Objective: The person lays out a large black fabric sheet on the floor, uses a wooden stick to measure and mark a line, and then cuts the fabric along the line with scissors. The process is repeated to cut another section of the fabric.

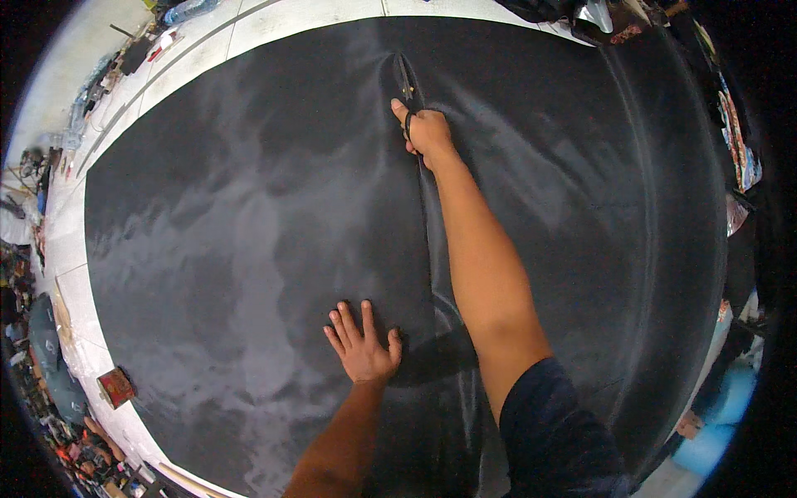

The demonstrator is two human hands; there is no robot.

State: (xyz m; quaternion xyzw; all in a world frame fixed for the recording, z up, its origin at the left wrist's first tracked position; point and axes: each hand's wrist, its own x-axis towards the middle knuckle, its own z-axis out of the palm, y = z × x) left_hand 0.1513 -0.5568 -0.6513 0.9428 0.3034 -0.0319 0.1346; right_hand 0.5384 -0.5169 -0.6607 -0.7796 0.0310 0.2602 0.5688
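A large sheet of black fabric [249,249] lies spread over the white tiled floor. My right hand [427,133] reaches far forward, its fingers wrapped round the black handles of a pair of scissors [405,81]. The blades point away from me and sit in the fabric. From the scissors back toward me runs a long cut line [428,232] that parts the sheet in two. Left of that line my left hand [363,344] rests flat on the near part of the fabric, fingers spread, holding nothing.
A small red box [115,388] sits on the sheet's left edge. Cluttered tools and small items line the far left. Blue rounded objects [714,423] are at the lower right, and a dark bundle with silvery material [594,21] lies at the top right.
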